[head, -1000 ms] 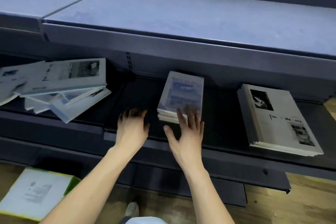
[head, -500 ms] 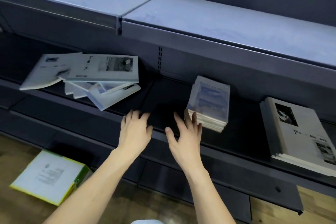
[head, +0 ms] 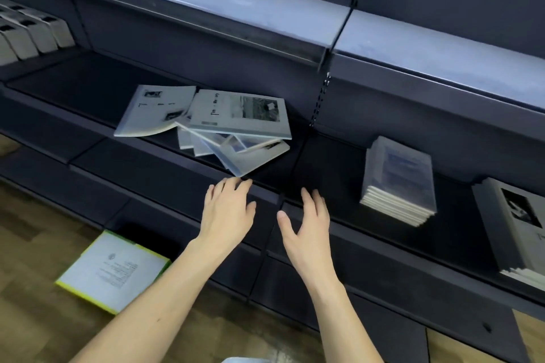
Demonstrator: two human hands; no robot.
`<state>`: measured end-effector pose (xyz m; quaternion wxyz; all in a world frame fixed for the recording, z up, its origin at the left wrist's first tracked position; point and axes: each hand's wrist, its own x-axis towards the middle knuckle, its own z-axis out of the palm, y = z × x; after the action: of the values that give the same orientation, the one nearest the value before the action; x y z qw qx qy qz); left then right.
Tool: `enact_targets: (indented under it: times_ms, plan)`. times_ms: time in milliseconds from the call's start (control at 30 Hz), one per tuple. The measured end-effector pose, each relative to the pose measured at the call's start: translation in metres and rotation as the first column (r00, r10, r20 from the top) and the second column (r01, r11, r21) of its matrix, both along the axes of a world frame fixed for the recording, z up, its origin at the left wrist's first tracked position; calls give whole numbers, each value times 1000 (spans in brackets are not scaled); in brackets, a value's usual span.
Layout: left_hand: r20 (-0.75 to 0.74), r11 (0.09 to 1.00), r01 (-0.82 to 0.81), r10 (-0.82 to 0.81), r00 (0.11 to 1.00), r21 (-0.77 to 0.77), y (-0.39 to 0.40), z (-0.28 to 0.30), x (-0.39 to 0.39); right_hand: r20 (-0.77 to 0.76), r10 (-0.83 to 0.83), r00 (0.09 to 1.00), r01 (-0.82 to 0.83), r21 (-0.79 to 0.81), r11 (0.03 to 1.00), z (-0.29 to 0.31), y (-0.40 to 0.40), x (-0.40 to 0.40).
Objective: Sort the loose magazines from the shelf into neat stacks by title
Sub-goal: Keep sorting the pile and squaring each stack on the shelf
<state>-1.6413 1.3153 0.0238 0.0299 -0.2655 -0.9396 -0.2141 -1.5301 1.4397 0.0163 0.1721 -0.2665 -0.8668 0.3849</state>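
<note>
dark shelf (head: 153, 153), loose magazines (head: 218, 124); neat stacks (head: 398, 183)

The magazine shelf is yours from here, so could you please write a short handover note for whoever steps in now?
Left hand: open, empty, fingertips just short of the loose pile.
Right hand: open, empty, over the shelf edge.
Done: a neat stack of blue-cover magazines and a neat stack of grey-cover magazines, both right of the hands.
Left: the loose pile lies fanned and unsorted; sort it by title.
</note>
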Motion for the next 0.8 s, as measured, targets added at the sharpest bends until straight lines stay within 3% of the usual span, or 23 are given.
enact_targets:
  times_ms: [467,800]
  plan:
    - [61,995,-75,71,996,70,-83,-7,-49,64,69,996,-67,-38,997,-7,-77,-50]
    - [96,983,-158,149,984,96,-91,-13,-83,-27,95,995,-96,-61,993,-10,-75,-115]
